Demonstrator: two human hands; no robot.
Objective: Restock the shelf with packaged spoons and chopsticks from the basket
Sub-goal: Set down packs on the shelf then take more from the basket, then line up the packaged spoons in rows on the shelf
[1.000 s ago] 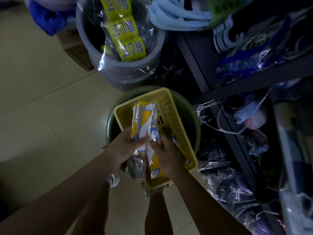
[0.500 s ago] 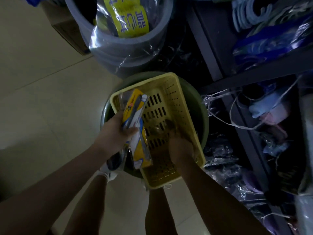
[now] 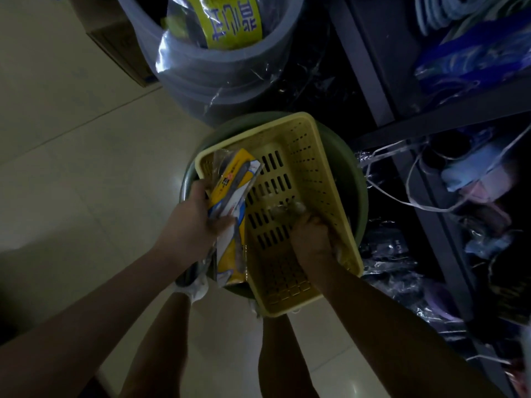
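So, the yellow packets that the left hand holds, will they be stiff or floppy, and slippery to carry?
The packets look flat and fairly stiff: they stick out past the left hand at both ends without drooping. Their wrapping shines, so they may slide against each other; a firm pinch seems wise. They are probably light, since one hand holds several. The basket below would likely catch a slip.

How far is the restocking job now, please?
Done: the yellow basket looks nearly emptied. In hand: the left hand holds a stack of yellow packets; the right hand grips something pale on the basket floor, too blurred to name. Left: nothing seen placed on the shelf yet.
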